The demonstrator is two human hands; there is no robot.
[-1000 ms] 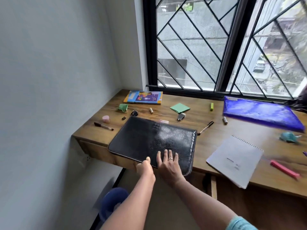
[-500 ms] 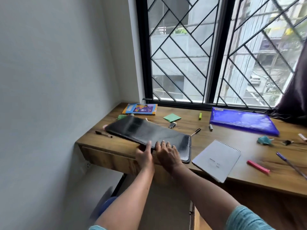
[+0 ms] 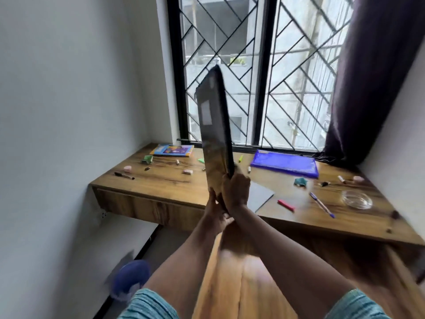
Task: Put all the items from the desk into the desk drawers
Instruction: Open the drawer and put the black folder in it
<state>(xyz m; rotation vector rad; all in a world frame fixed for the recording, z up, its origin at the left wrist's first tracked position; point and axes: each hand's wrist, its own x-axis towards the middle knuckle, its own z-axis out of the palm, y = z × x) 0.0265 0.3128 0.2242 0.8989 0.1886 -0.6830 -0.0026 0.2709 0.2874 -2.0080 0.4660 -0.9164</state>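
The black case [image 3: 215, 125] stands nearly upright in the air over the middle of the bench's [image 3: 165, 180] front edge, its top corner reaching up in front of the window grille [image 3: 296, 72]. Both hands grip it at its lower end. The right hand [image 3: 236, 192] is the higher of the two, fingers clamped round the case's lower right edge. The left hand [image 3: 215, 214] sits just below, fingers curled onto the bottom of the case's left face. On the bench, a colourful book [image 3: 172, 150] lies at the back left corner. A black marker [image 3: 124, 175] and a round pink eraser [image 3: 127, 168] lie near the left edge. A blue folder [image 3: 285, 163] lies along the back edge right of the case. A grey notebook [image 3: 259, 195] shows partly behind the right hand, near the front edge. Towards the right end lie a pink marker [image 3: 285, 205], a blue pen [image 3: 322, 204] and a glass dish [image 3: 356, 199], well apart from the case. A dark curtain [image 3: 372, 77] hangs over the bench's back right corner.
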